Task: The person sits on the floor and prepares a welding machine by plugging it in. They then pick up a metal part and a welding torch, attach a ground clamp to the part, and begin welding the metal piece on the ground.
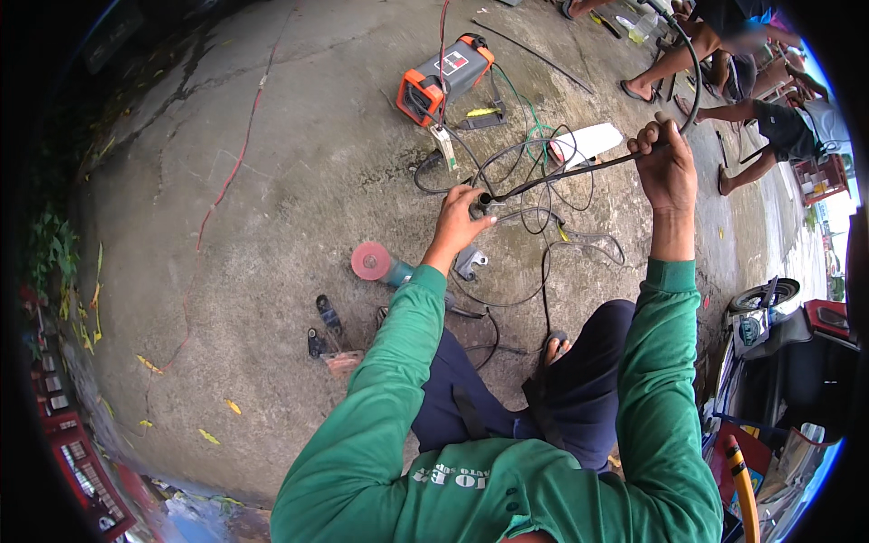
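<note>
Left hand (460, 219), 1 o'clock just off centre: covered part of black fitting (486, 199); fitting's details too small to tell. Right hand (667, 167), 2 o'clock: closed grip hid stretch of black cable (570, 172). Grinder (371, 261), 9 o'clock: part of body hidden behind left sleeve (398, 330). Foot (558, 347), 4 o'clock: mostly covered by trouser leg (593, 362). Red cord (444, 45), 12 o'clock: cut off by top edge. Person (747, 27), 2 o'clock: partly blurred. Striped pole (742, 489), 4 o'clock: cut off by lower edge. Small dark tools (328, 313), 8 o'clock: kind unclear.
</note>
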Tool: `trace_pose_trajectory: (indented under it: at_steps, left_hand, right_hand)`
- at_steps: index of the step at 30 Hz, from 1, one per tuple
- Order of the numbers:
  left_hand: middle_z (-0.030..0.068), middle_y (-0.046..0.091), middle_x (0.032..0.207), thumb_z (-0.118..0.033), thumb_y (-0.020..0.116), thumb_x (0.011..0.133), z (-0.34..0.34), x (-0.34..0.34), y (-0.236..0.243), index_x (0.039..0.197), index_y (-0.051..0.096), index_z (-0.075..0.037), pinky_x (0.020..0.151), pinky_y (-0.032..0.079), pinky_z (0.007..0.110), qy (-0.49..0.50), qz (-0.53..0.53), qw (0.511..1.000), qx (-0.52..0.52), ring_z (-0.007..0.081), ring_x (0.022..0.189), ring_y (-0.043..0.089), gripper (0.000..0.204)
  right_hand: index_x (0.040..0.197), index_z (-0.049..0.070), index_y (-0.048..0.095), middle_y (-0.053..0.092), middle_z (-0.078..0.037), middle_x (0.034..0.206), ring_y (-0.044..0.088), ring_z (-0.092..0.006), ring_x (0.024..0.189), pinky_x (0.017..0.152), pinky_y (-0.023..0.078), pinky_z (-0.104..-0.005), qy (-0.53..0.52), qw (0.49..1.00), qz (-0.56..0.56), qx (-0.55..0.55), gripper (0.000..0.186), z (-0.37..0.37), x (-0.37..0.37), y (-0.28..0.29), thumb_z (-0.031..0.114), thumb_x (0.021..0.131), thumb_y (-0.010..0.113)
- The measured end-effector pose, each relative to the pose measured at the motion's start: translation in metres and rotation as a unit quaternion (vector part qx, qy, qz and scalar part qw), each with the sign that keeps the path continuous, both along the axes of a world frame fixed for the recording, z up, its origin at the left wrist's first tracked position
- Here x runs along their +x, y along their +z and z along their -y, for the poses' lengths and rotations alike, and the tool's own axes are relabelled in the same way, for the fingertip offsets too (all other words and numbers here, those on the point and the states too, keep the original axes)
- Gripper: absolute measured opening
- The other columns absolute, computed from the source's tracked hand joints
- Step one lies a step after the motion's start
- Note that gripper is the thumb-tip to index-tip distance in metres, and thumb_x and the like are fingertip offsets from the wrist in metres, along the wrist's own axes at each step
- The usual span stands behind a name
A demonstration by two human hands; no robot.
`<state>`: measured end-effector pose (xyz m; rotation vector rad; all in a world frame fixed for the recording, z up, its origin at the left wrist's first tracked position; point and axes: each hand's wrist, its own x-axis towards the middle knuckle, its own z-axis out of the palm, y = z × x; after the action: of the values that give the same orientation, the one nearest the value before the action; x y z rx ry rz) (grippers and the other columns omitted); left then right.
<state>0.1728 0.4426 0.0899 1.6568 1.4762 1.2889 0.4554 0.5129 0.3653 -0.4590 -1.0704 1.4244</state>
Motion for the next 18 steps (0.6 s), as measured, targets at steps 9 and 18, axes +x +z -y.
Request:
trace_pose_trajectory:
  at_steps: [9, 18]
  left_hand:
    - [0.0157, 0.068, 0.089, -0.025, 0.084, 0.083, -0.008, -0.013, 0.02, 0.106, 0.071, 0.002, 0.07, 0.053, 0.039, 0.086, -0.007, 0.996, 0.006, 0.0274, 0.071, 0.066, 0.038]
    - [0.0224, 0.073, 0.084, -0.033, 0.081, 0.086, -0.001, -0.022, 0.056, 0.1, 0.073, 0.003, 0.072, 0.055, 0.045, 0.112, 0.031, 0.991, -0.064, 0.0386, 0.081, 0.073, 0.04]
  right_hand:
    - [0.102, 0.0, 0.077, 0.052, 0.003, 0.07, 0.046, -0.0079, 0.063, 0.057, 0.04, -0.0261, -0.256, 0.783, 0.567, -0.022, 0.039, 0.019, 0.015, 0.011, 0.038, 0.103, 0.064]
    - [0.106, 0.001, 0.066, 0.056, -0.002, 0.067, 0.049, -0.0129, 0.049, 0.042, 0.04, -0.0319, -0.251, 0.825, 0.461, -0.211, 0.019, 0.034, 0.036, -0.1, 0.019, 0.102, 0.062]
